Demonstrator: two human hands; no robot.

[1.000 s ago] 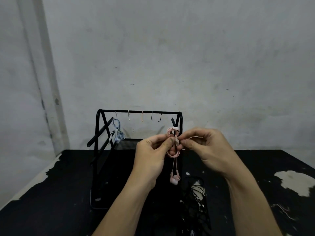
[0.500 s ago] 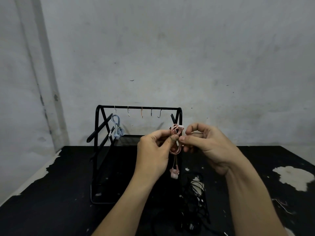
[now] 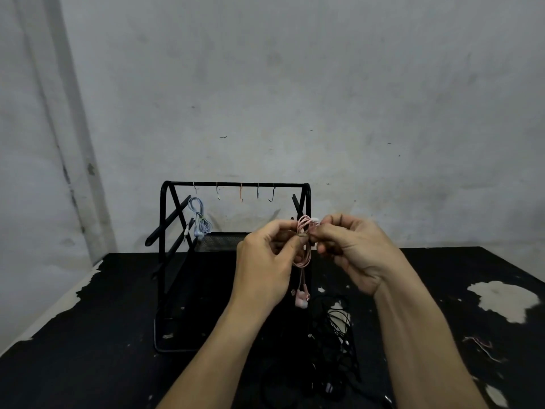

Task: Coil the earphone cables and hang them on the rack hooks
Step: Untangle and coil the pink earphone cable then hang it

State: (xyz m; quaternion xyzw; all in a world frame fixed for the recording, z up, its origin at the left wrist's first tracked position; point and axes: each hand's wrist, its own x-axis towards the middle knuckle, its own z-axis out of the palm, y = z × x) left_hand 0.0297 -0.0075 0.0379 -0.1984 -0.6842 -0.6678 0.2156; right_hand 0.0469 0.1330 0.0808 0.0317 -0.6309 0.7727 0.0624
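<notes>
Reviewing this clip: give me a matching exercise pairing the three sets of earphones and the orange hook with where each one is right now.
Things:
1. blue earphones
2. pink earphones
3. black earphones
4. orange hook

States:
A. loose tangle lying on the black table
B. bare, on the rack top bar
C. coiled, hanging from the leftmost hook
D. pinched between left hand and right hand, earbuds dangling

Pairs: 1-C, 2-D, 3-A, 4-B

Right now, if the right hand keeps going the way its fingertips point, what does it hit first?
The right hand points left, so it would first meet the pink coil it already pinches, then the left hand just beyond. Depth looks matched.
</notes>
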